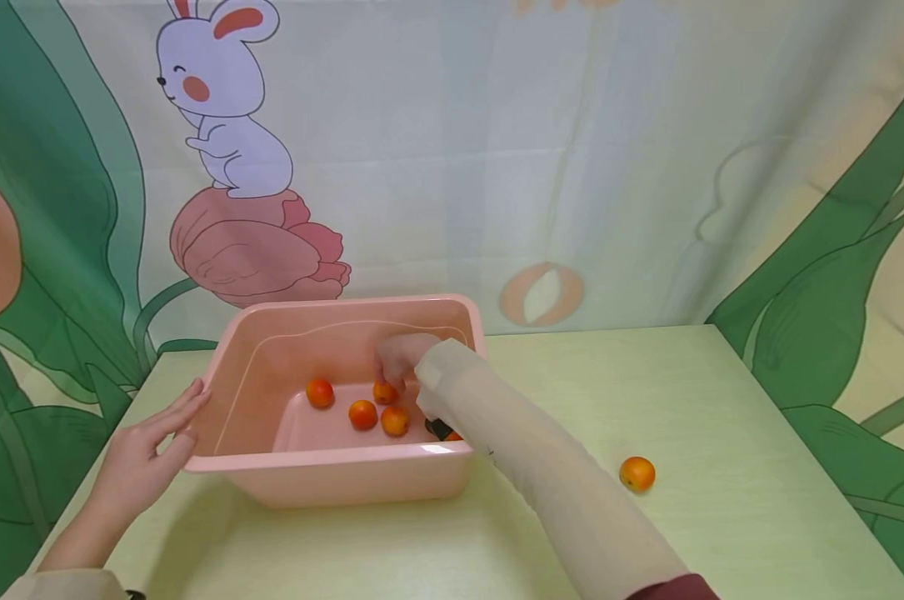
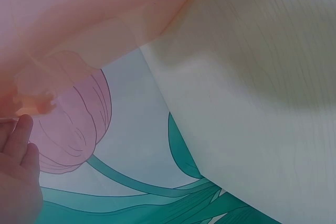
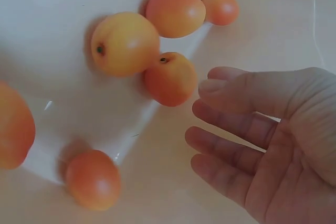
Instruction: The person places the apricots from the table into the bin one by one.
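A pink plastic bin (image 1: 324, 458) stands on the table with several small orange-red fruits inside. My left hand (image 1: 147, 454) touches the bin's left side, its fingers stretched out along the rim. In the left wrist view, the fingertips of that hand (image 2: 20, 166) meet the bin's edge. My right hand (image 1: 402, 357) reaches down into the bin, over an orange fruit (image 1: 384, 393). The right wrist view shows this hand (image 3: 268, 135) with loosely bent fingers and nothing held, the thumb just short of the nearest fruit (image 3: 170, 80). A yellower fruit (image 3: 126, 44) lies beside that one.
One more orange fruit (image 1: 636, 474) lies on the pale table (image 1: 721, 417), right of the bin. A small black thing (image 1: 438, 428) shows under the right sleeve (image 1: 541, 467). Behind the table hangs a printed cloth (image 1: 392, 150) with a rabbit and plants.
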